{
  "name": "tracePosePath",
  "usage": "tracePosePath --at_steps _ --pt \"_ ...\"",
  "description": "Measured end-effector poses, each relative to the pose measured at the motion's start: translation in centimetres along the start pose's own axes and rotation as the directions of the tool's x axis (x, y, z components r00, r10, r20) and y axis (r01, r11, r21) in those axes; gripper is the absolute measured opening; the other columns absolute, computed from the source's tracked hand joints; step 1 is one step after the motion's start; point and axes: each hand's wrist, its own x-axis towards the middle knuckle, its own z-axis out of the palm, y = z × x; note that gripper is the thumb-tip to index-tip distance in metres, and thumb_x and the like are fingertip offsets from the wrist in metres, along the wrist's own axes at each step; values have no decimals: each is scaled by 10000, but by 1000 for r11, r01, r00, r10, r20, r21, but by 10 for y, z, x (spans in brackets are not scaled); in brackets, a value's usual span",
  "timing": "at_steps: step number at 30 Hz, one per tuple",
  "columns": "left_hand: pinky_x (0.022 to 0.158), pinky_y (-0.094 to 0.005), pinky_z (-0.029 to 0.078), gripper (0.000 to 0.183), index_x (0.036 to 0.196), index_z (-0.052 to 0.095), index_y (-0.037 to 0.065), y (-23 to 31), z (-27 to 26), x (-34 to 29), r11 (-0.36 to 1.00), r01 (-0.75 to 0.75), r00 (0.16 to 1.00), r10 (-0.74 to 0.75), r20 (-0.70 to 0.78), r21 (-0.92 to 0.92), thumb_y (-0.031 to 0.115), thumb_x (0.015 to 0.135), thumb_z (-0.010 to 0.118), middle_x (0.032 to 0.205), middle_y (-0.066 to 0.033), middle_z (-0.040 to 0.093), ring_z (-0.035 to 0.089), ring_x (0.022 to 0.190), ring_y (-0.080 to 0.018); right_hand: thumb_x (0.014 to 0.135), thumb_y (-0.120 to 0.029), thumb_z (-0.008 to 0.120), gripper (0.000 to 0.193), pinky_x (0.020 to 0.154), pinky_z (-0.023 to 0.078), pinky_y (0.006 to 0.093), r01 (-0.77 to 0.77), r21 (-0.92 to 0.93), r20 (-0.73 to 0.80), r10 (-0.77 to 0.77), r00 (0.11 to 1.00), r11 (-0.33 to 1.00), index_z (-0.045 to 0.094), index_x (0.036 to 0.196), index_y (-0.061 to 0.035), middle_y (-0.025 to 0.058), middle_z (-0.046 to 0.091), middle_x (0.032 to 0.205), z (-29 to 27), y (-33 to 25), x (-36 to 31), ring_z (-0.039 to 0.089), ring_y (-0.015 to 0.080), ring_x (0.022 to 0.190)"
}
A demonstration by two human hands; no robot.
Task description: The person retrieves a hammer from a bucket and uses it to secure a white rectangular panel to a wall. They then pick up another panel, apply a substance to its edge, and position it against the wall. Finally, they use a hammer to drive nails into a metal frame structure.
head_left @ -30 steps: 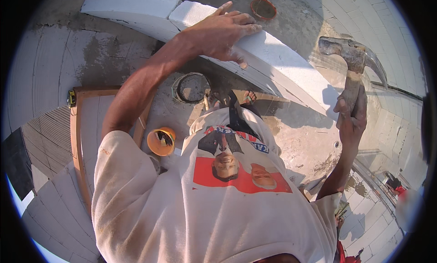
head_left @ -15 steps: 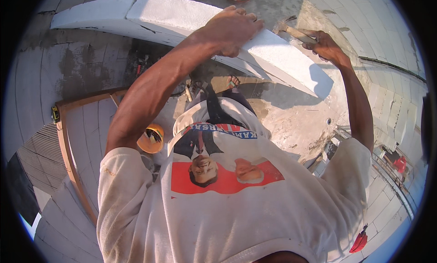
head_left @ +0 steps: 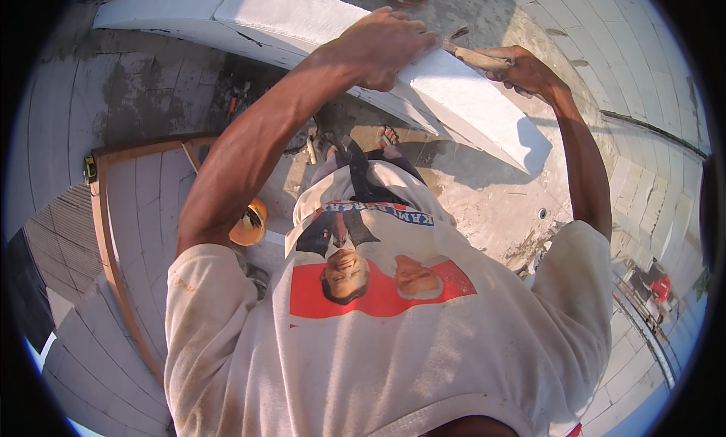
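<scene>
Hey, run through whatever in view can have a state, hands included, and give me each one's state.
Left hand: open, resting on the white block.
White block: end to end with another block, partly shaded.
Right hand: closed around the hammer's handle.
Hammer: held, head near the block's far edge; contact unclear.
Orange bucket: open-topped, dark things inside.
Tape measure: at the wooden frame's corner; blade unclear.

Landmark: wooden frame point(head_left: 106, 244). Corrugated sheet point(head_left: 64, 240) left of it; sunlit grey floor point(head_left: 484, 218) to its right; pale block wall point(head_left: 643, 74) stands farther right.
</scene>
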Motion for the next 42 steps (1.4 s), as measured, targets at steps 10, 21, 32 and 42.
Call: tracePosePath --at_steps 10,21,32,42 --pt "1106 -432 438 781 1336 592 62 -4 7 1 999 -34 999 34 -31 3 38 604 862 1214 -130 678 622 1227 -319 887 -152 771 516 583 477 313 118 -176 -81 -133 988 977 682 1390 -220 31 682 823 16 19 18 557 111 639" --pt "1286 -615 84 874 1551 445 197 -39 -9 -30 997 69 969 -74 -237 -26 438 806 833 1524 -82 509 377 1493 -258 942 -181 732 628 604 447 279 264 -99 -620 -267 737 959 516 1532 -173 38 636 855 5 -47 -66 523 103 677" --pt "1184 -554 331 1120 1544 405 -2 -257 -63 -140 714 669 674 -700 -235 -205 506 670 888 1532 -321 438 286 1499 -478 920 -102 748 263 849 550 492 370 -649 -547 -746 381 665 738 1164 -5 271 680 1166 76 -128 -91 678 425 998" --pt "1198 -567 296 1065 1470 490 -55 -238 -76 -130 757 635 732 -653 -196 -153 530 673 885 1555 -337 395 318 1478 -486 945 -116 716 458 754 573 427 216 -728 -463 -698 545 651 618 1388 -176 125 655 1170 106 -180 -24 696 341 894"
